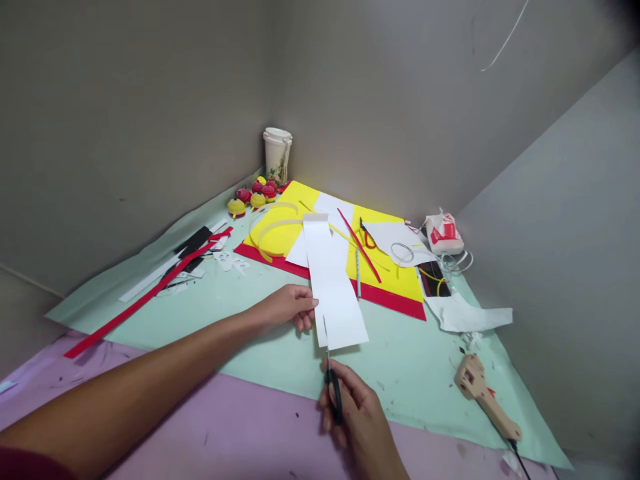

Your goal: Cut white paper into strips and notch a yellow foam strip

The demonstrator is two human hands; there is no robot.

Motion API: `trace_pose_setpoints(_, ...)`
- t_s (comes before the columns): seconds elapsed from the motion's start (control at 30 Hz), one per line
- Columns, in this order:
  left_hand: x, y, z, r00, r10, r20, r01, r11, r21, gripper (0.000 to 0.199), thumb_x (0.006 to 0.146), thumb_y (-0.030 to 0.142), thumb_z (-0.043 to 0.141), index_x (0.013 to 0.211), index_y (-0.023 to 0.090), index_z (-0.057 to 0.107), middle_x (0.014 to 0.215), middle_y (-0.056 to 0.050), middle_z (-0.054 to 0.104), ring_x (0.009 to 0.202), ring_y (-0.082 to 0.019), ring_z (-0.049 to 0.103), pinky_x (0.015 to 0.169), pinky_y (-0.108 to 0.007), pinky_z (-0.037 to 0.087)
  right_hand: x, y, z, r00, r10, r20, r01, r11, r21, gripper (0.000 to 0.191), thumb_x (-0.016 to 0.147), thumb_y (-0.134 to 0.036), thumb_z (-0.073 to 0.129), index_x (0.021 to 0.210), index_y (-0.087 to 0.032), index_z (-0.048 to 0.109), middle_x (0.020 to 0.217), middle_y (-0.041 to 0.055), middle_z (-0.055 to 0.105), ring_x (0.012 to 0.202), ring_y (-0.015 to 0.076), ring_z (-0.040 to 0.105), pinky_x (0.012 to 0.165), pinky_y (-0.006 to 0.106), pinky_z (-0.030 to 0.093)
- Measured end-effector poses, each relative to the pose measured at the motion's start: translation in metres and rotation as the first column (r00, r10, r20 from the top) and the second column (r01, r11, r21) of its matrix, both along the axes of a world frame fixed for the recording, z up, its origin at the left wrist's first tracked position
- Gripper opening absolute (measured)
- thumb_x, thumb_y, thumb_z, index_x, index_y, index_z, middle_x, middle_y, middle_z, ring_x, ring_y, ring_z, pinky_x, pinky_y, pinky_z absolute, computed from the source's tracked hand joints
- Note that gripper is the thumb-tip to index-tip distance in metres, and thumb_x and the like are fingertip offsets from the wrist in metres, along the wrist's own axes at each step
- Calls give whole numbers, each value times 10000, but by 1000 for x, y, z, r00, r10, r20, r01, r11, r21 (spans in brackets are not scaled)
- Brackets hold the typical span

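Note:
My left hand point(290, 307) pinches the left edge of a long white paper strip point(333, 280), thumb on top and fingers beneath. The strip's far end lies over yellow sheets. My right hand point(357, 407) is closed round the black handles of a pair of scissors point(335, 397). Their blades point away from me and meet the strip's near edge, one blade showing above the paper. Left of the strip lie curled pale paper bands point(270, 233) on a yellow sheet point(395, 273).
A pale green sheet point(260, 360) covers the work surface. A beige glue gun point(487, 397) lies at right with its cord. A white bucket point(277, 153) stands in the corner beside several red and yellow balls point(237, 207). Orange-handled scissors point(369, 239) and a long red strip point(145, 300) lie about.

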State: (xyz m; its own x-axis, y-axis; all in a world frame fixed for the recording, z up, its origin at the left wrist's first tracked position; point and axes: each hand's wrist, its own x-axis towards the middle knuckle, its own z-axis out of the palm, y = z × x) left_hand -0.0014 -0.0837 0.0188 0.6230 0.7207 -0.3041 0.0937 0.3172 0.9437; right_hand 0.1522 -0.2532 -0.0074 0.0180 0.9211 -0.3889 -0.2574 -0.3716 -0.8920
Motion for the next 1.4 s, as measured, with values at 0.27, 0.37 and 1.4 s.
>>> trace_pose_setpoints(0.27,0,1,-2,1000,-14,-6,14,1000,3,240,828,362,607,771,137,548,674,-42,654,541,-111,606,488,-215,458,1,1,-3,1000,-9,-8,8,999,-46,578,799,-541,667,1197,-127,605,647,-6,591,373,44,426,322,153,225)
trace_pose_setpoints(0.37,0,1,-2,1000,-14,-5,14,1000,-5,252,810,374,628,770,138,550,668,-43,654,537,-114,607,483,-216,457,1,1,-5,998,-32,-48,28,997,-77,611,754,-553,710,1190,-136,614,664,3,598,400,69,477,324,160,253)
trace_pose_setpoints(1.4,1,1,-4,999,2,-44,-3,1000,-9,211,842,313,575,735,135,536,636,-19,632,502,-96,586,464,-209,452,3,2,-7,985,-71,-154,56,993,-102,550,726,-463,782,1159,-146,661,624,-24,580,408,53,459,387,176,291)
